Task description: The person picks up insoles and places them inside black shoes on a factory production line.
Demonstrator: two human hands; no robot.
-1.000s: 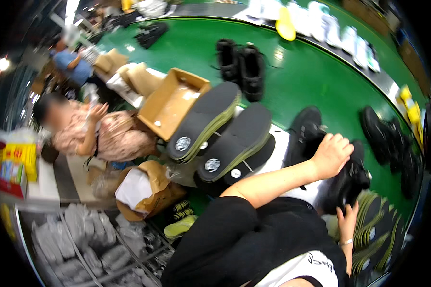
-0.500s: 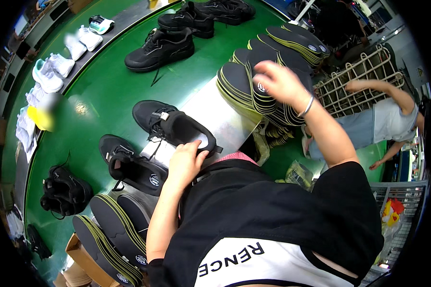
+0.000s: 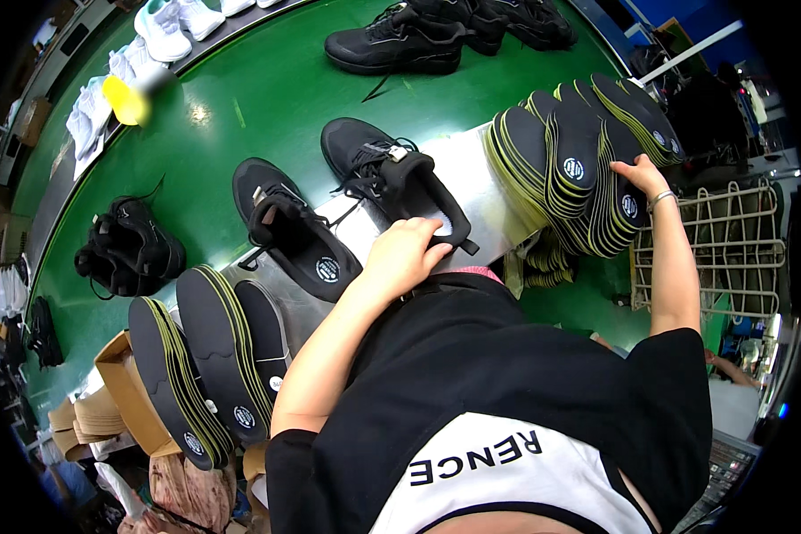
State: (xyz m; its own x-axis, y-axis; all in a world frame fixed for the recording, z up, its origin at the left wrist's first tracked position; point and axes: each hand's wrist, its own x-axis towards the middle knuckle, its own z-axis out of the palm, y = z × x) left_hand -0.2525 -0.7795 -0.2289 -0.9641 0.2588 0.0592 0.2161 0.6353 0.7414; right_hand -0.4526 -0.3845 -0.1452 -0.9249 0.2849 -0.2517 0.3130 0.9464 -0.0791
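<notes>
Left hand (image 3: 405,258) spread flat, fingers pressing into the opening of a black sneaker (image 3: 392,178) on the steel bench (image 3: 481,178); shoe's long axis diagonal, toe up-left. Right hand (image 3: 639,173) pinches an insole in the upright insole stack (image 3: 578,169). Second sneaker (image 3: 289,227) lies parallel alongside. Green conveyor (image 3: 240,89) behind.

The person wears a black short-sleeved shirt (image 3: 507,374) with a white panel across the chest bearing black lettering. Both forearms are bare. A thin bracelet (image 3: 659,199), perhaps silver, circles the right wrist.
</notes>
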